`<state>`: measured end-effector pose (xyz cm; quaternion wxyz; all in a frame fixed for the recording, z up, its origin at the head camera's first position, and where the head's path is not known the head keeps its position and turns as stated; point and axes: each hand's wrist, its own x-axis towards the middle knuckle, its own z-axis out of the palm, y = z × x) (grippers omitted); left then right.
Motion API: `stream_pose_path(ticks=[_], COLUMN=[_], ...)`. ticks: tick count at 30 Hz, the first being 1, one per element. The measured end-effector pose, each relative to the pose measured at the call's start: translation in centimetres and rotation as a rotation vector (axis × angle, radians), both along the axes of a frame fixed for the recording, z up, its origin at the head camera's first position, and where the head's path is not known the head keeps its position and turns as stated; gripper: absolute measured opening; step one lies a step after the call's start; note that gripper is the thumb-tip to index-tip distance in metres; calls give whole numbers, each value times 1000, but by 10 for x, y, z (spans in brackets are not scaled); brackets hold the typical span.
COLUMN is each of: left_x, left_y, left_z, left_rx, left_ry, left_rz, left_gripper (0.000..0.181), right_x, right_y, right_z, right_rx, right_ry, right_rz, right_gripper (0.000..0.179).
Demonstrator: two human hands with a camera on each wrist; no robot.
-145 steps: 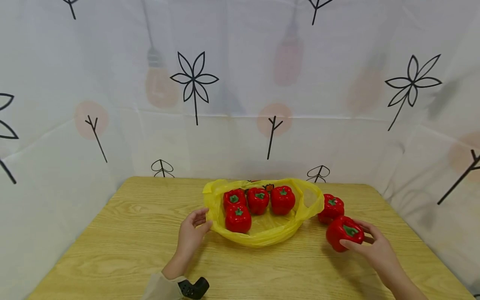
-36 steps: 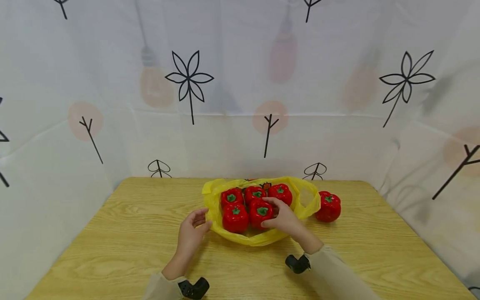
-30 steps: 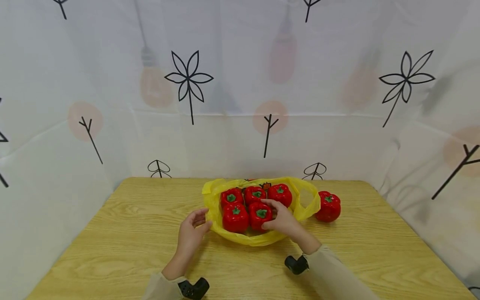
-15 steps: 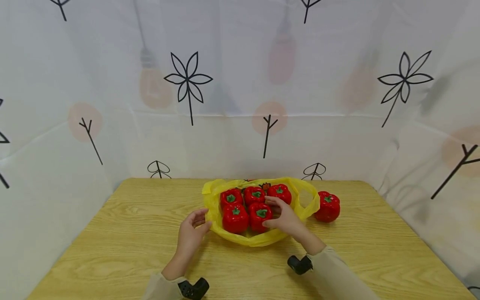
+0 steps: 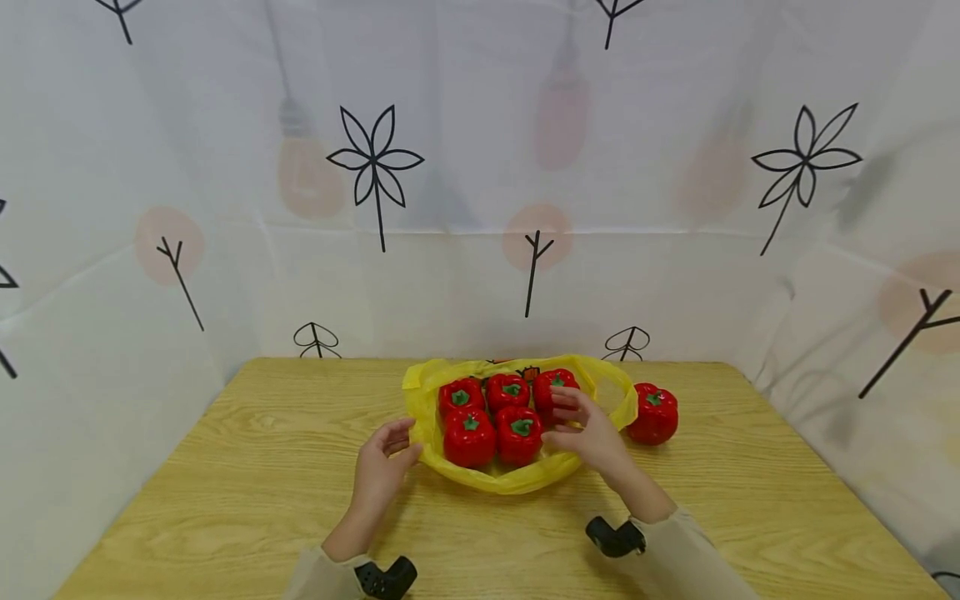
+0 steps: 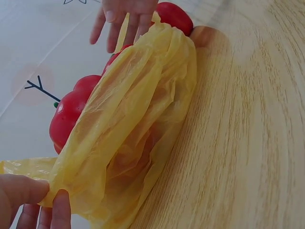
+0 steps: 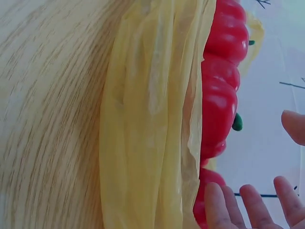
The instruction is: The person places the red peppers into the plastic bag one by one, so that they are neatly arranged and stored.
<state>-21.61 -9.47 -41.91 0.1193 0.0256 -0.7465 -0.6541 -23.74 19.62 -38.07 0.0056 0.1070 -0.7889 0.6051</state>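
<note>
A yellow plastic bag (image 5: 517,482) lies open on the table with several red bell peppers (image 5: 470,437) inside, their green stems up. My left hand (image 5: 378,475) is at the bag's left side; in the left wrist view its thumb and fingers pinch the bag's edge. Over the bag's right part is my right hand (image 5: 600,437), fingers spread and nothing gripped. Nearest to it are the front pepper (image 5: 519,435) and the back right pepper (image 5: 551,387), which the fingers partly cover. The right wrist view shows the right fingers (image 7: 217,205) apart, beside the peppers.
One more red bell pepper (image 5: 653,414) stands on the wooden table (image 5: 247,492), just right of the bag's handle loop. Behind the table hangs a white patterned cloth (image 5: 450,283).
My right hand carried a bell pepper from the right into the bag, let go of it beside the others, then drew back up and to the right. My left hand stays at the bag's edge.
</note>
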Motion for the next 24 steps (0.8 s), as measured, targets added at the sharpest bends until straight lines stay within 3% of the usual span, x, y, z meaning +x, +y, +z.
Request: stream_pose_path(ticks=[14,24], left_x=[0,1], left_y=[-1,-2], left_z=[-1,-1], left_rx=[-11,-12], left_ry=[14,13], left_rz=[-1,-5], left_gripper=[34,33], right_x=[9,17], right_y=[16,24], right_z=[1,4], right_rx=[3,-52], right_ry=[-3,40], right_rz=[-140,-169], right_gripper=[59,57])
